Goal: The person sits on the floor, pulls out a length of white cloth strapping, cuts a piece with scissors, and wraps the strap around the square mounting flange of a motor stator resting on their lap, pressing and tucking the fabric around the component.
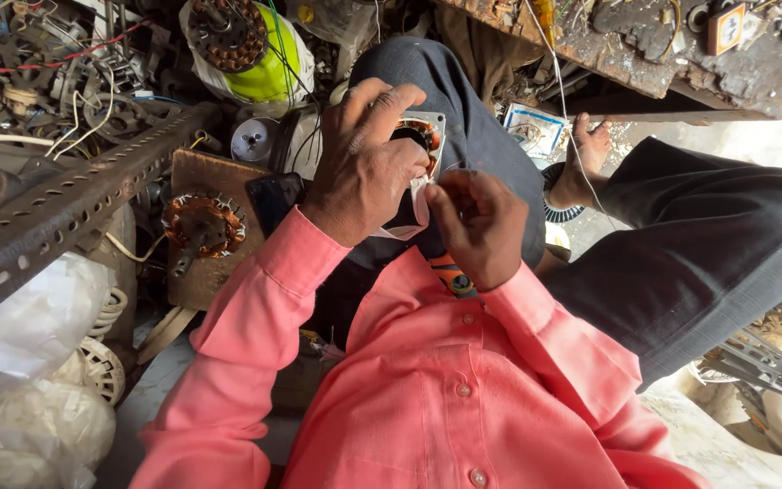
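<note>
The left hand wraps over the top of a small motor stator, fingers curled tight round its square pale frame, copper windings just showing past the fingertips; that grip pins the piece against the raised knee so it can't turn. Just right of the stator and a little below it, the right hand is pinched nearly closed, thumb and forefinger drawn together at the stator's edge; what sits between them is too fine to make out, possibly a strand of wire or a slip of white insulation. Both hands sit close to the chest, right under the eyes, which suits fiddly work.

Left of the stator, a second wound stator lies flat on a wooden board, parked within easy reach; further left still, a perforated steel angle bar slants across heaps of motor scrap. Above and left of the stator, a yellow-green motor housing; to its right, a bare foot below the cluttered workbench.
</note>
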